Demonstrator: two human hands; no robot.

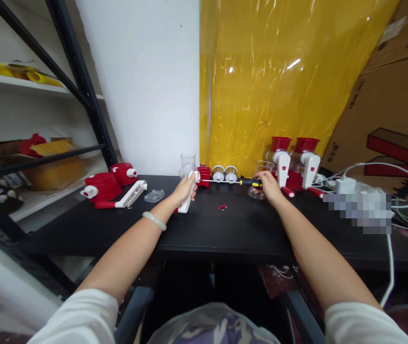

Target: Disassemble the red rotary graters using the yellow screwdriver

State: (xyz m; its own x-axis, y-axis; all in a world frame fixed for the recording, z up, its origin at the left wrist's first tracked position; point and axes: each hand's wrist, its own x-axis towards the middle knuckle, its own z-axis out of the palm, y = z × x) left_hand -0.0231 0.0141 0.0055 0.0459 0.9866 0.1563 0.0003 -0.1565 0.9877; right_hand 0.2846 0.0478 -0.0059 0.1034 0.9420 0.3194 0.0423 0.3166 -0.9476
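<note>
My left hand (185,190) is closed around a white crank handle (186,204), its lower end hanging close to the table. My right hand (269,186) grips the black and yellow handle of a screwdriver (250,182). The long shaft runs left, level, and its tip meets the upper end of the crank handle; whether it sits in a screw I cannot tell. Below the shaft, a small red piece (222,207) lies on the black table (211,234). Behind my right hand stands a clear plastic part (264,167).
Red grinder bases (104,191) and another white crank handle (134,193) lie at left, beside a clear disc (154,195). Two drums (225,174) stand at the back. Two assembled grinders (306,165) stand right, near white cables (386,167). A shelf rack (82,81) borders the left.
</note>
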